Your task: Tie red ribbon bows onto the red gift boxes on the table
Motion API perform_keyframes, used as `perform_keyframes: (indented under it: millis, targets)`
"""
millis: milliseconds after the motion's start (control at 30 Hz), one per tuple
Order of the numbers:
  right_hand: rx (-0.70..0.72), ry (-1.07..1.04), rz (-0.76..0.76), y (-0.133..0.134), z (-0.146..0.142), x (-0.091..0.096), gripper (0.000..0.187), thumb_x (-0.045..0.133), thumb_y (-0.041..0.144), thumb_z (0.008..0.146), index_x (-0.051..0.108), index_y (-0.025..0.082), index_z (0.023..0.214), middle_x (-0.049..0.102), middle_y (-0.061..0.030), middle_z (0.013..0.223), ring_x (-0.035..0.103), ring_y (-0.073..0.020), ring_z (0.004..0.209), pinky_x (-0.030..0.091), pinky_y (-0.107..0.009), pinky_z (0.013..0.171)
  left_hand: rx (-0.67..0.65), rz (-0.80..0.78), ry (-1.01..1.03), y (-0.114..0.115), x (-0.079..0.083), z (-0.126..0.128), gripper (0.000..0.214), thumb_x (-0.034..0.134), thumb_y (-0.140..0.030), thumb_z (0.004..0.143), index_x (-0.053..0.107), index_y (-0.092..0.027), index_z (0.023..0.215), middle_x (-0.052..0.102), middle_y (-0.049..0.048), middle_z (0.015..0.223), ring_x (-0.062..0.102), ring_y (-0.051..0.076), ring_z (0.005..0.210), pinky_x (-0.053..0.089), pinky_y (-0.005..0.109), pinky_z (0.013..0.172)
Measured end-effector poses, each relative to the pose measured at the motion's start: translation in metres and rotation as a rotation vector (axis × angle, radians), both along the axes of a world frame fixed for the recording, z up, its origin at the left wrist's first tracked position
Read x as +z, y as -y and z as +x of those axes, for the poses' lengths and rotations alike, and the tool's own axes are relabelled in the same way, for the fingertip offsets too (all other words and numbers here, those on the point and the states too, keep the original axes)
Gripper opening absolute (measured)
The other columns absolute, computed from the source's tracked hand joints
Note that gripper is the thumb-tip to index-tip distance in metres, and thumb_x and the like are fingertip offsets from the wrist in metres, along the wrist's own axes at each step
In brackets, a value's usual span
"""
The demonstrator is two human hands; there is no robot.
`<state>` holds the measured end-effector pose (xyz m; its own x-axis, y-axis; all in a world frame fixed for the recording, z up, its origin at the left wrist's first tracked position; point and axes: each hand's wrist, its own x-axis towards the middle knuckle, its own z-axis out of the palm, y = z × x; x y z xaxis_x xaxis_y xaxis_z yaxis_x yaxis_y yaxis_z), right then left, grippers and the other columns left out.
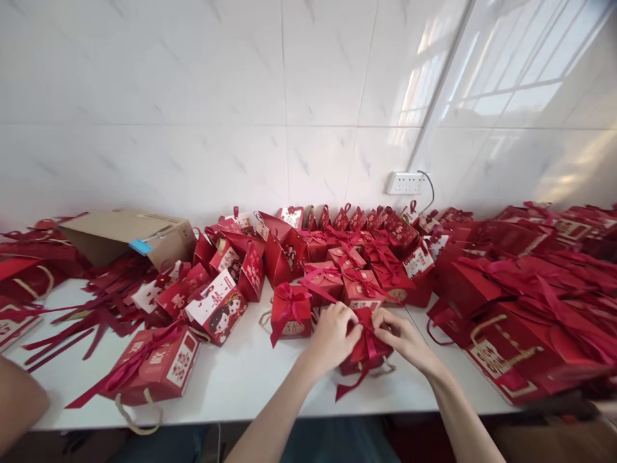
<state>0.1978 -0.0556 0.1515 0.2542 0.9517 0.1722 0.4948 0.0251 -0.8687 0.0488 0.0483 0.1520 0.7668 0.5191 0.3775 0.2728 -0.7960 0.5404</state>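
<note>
Left hand (337,333) and right hand (401,335) both pinched ribbon (371,346) atop red box (357,355) — sat right under hands, on white table (409,393). Bow-tied box (303,310) — just beside left hand.

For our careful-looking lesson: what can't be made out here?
Head view: back of the handled box, hidden by left hand and right hand.
Head view: rest of the arm at far left, cut off by the edge.
Head view: lettering on the rear boxes, too small to read.
</note>
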Motion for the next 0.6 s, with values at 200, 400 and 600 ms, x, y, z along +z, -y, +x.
perform_keyframes:
  millis: [200,400,600]
  targets:
    - [-0.008,0.121,0.021,-0.002,-0.003,0.012,0.012,0.059,0.021,0.068,0.049,0.021,0.064,0.049,0.0027,0.066,0.042,-0.0131,0.062,0.035,-0.026,0.059,0.11,-0.093,-0.017,0.003,-0.004,0.012,0.01,0.052,-0.014,0.08,0.049,-0.02,0.072,0.058,0.0045,0.083,0.059,0.024,0.086,0.046,0.042,0.081]
    - [-0.132,0.003,0.041,-0.002,-0.012,0.0,0.015,0.05,0.025,0.072,0.039,0.022,0.063,0.042,0.0039,0.065,0.036,-0.0116,0.057,0.031,-0.025,0.054,0.245,-0.226,0.084,0.004,0.002,0.018,0.01,0.049,-0.02,0.081,0.043,-0.022,0.073,0.053,0.0037,0.082,0.056,0.021,0.072,0.043,0.034,0.068]
    - [-0.326,-0.078,0.115,-0.009,-0.023,-0.005,0.03,0.053,0.026,0.075,0.03,0.022,0.055,0.04,0.0023,0.064,0.038,-0.0146,0.063,0.03,-0.029,0.061,0.32,-0.642,0.421,-0.004,0.002,0.018,0.01,0.047,-0.03,0.083,0.046,-0.023,0.076,0.051,-0.0015,0.067,0.048,0.016,0.061,0.037,0.028,0.062]
